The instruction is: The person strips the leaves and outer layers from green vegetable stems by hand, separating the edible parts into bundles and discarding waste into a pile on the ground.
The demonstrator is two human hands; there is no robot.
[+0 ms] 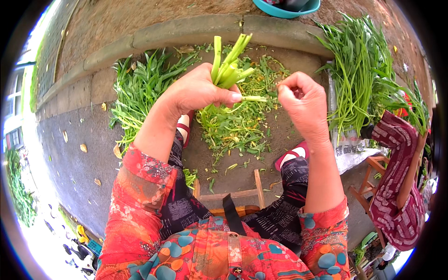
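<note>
My left hand (205, 88) is closed round a small bunch of thick, pale green water spinach stems (230, 67), their cut ends pointing up and away from me. One stem (254, 98) sticks out sideways past my left thumb toward the right. Just beyond its tip is my right hand (302, 100), raised, with fingers curled and thumb pressed to them in a pinch. Whatever it may hold is hidden. Below both hands a loose heap of trimmed leaves and stem bits (238, 126) covers the ground between my feet.
Leafy water spinach (140, 86) lies on the left by the stone kerb (186, 31). A bigger pile (352, 70) rests on a white sack (347, 154) at right. Beside it sits a person in maroon patterned clothes (396, 186). A turquoise basin (289, 10) stands beyond the kerb.
</note>
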